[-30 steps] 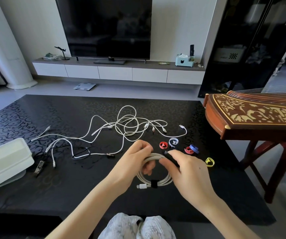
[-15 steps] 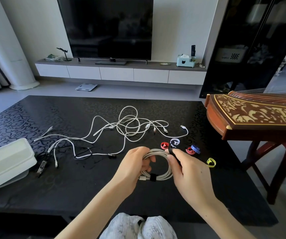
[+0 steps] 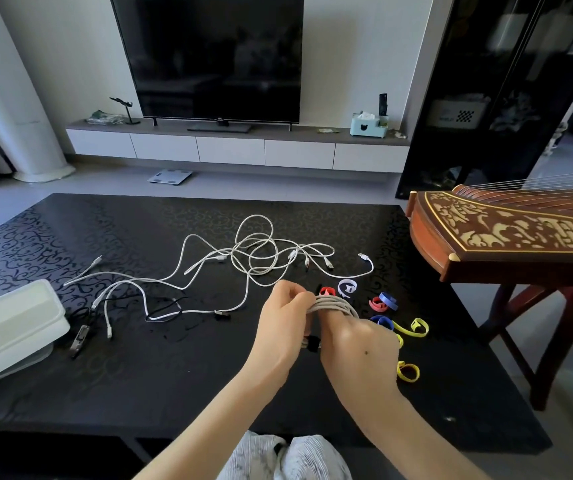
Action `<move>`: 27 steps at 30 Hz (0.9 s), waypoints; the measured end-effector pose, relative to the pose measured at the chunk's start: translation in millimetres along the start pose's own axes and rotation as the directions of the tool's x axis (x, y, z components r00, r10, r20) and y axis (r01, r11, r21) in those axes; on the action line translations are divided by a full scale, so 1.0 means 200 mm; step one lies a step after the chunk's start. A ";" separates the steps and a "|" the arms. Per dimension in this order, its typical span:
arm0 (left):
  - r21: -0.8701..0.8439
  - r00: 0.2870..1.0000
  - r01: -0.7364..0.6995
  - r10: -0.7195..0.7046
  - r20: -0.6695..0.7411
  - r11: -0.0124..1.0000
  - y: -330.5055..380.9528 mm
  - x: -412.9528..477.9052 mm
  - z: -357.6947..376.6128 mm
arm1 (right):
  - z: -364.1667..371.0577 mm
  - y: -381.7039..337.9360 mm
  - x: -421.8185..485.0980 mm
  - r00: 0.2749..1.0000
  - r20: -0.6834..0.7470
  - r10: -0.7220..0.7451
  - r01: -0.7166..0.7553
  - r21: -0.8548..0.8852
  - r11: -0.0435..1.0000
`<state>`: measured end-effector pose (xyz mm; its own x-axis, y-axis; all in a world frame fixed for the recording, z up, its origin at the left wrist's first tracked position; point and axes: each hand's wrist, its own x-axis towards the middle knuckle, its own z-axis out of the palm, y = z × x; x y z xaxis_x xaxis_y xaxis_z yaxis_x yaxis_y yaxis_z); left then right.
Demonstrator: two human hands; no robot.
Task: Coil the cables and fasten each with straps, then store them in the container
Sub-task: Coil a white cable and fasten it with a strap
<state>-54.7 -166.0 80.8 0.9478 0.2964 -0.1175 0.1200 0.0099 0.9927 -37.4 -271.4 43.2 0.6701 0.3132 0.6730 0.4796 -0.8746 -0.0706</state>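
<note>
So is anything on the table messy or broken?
Nothing looks broken. The white cables lie in a loose tangle mid-table, uncoiled. Coloured straps are scattered by the right hand. Both hands hold one coiled cable; the left hand grips its side.

table (image 3: 139,382): black, scroll pattern; cables (image 3: 254,251): white; straps (image 3: 413,328): red, blue, yellow; container (image 3: 8,323): white

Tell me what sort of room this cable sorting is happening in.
Most likely a home living room: a large television on a low white media cabinet, a dark patterned coffee table, and a wooden zither beside it.
</note>
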 end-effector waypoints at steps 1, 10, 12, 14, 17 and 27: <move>-0.023 1.000 0.020 -0.020 0.010 1.000 0.00 0.00 0.00 | 0.01 0.00 0.00 0.998 -0.070 -0.005 0.006 0.008 1.000; -0.176 0.962 0.226 -0.191 0.195 0.958 0.04 0.05 -0.01 | 0.01 0.00 0.02 0.957 -0.284 -0.060 0.054 -0.027 0.998; -0.164 0.966 0.219 -0.189 0.177 0.962 0.04 0.06 -0.01 | 0.02 0.00 0.02 0.966 -0.244 -0.080 0.071 -0.042 0.997; -0.150 0.981 0.164 -0.145 0.131 0.975 0.03 0.08 -0.02 | 0.00 0.00 0.00 0.974 -0.203 -0.105 0.102 -0.025 0.994; -0.054 0.999 0.038 -0.038 0.013 0.998 0.01 0.10 -0.05 | -0.09 0.02 -0.04 0.976 -0.142 -0.167 0.169 0.002 0.986; 0.369 0.952 -0.300 0.251 0.175 0.880 0.01 0.07 -0.13 | -0.36 0.21 0.12 0.965 0.193 -0.176 0.044 0.542 0.839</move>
<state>-48.3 -136.8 81.0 0.9841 0.1172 0.1332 -0.0701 -0.4325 0.8989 -42.6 -328.1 108.9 0.6719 0.5273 0.5201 0.7393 -0.5195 -0.4283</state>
